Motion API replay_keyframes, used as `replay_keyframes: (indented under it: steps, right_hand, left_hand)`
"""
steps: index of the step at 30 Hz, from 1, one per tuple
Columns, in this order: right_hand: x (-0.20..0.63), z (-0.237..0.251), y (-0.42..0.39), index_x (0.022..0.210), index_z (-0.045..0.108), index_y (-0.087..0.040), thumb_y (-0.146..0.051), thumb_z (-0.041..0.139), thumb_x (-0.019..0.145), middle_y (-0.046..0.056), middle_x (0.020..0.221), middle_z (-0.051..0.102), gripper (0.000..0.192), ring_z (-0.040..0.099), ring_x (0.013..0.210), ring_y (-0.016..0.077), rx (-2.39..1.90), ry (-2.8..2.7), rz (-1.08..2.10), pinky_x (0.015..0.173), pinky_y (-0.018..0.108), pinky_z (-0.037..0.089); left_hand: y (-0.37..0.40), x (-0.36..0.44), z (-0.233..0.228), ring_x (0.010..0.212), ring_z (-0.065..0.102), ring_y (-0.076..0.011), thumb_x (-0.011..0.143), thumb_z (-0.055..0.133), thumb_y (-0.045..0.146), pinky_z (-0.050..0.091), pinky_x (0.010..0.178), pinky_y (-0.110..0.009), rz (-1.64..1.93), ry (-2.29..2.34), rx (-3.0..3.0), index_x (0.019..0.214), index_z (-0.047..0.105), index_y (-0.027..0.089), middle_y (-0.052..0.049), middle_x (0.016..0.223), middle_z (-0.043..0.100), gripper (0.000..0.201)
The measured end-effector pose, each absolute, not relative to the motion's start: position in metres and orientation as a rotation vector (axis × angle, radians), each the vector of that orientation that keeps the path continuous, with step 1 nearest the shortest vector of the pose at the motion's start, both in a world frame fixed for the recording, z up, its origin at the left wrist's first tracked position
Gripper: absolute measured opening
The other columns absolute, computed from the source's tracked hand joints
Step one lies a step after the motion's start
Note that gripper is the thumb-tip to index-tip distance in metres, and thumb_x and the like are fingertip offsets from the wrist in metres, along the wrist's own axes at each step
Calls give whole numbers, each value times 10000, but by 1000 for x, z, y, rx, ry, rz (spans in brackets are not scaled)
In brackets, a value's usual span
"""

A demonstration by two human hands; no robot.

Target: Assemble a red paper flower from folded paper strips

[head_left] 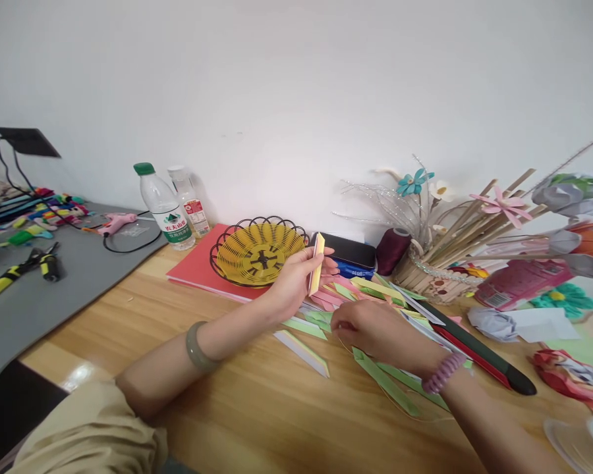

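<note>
My left hand (296, 280) holds a folded yellow paper strip (317, 263) upright, just in front of the yellow wicker basket (258, 252). My right hand (375, 329) rests, fingers curled down, on a pile of folded paper strips (356, 293) in green, pink and yellow on the wooden table (227, 395). Whether it pinches one of the strips is hidden by the fingers. A green strip (385, 385) lies under its wrist. A pale strip (301, 352) lies loose between my forearms.
Behind the basket lie a red sheet (195, 270), two water bottles (170, 210), a black case (348, 250) and a dark thread spool (391, 249). A vase of sticks and paper flowers (445, 263) stands right. A black-red cutter (479, 355) lies near my right wrist. Tools sit on the grey mat (34, 289).
</note>
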State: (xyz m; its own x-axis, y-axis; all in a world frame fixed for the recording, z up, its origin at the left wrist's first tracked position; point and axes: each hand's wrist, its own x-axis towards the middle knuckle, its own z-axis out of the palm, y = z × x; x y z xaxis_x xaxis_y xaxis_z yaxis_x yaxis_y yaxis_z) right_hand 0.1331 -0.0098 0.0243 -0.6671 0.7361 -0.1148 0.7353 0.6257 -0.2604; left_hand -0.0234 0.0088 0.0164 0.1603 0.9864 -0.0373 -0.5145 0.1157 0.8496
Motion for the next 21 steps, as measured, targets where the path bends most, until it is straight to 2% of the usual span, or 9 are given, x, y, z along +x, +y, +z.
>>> replay_keyframes:
  steps: [3,7,13,18,21]
  right_hand:
    - [139,25,-4,672,630,-195,-154,417,788,37,718,658,246,562,641,158,-1429,-2742,318,545,258,316]
    - [143,24,0,681,629,-218,-165,458,771,11,722,648,201,558,636,150,-1471,-2719,258,524,245,300]
    - [138,18,-2,855,634,-217,-145,476,767,28,884,628,194,572,746,163,-1452,-2695,162,562,244,320]
    - [137,14,0,709,645,-212,-158,476,778,16,783,620,191,570,675,140,-1441,-2670,132,518,240,296]
    - [146,20,5,728,646,-210,-207,437,816,28,796,627,227,569,668,154,-1504,-2536,83,511,252,305]
  left_hand:
    - [9,-24,17,749,608,-139,817,493,170,446,843,-342,1264,749,796,871,624,145,-42,744,608,144]
    - [9,-24,19,758,607,-138,823,487,178,451,837,-335,1264,774,798,885,619,152,-35,749,605,149]
    - [9,-24,19,771,604,-137,828,469,167,439,862,-345,1267,757,807,885,614,142,-37,755,600,157]
    - [8,-24,22,772,602,-142,827,466,161,459,800,-316,1272,755,796,881,613,139,-39,739,589,157]
    - [8,-25,24,760,597,-133,827,469,167,465,744,-281,1286,746,798,883,615,144,-38,755,587,158]
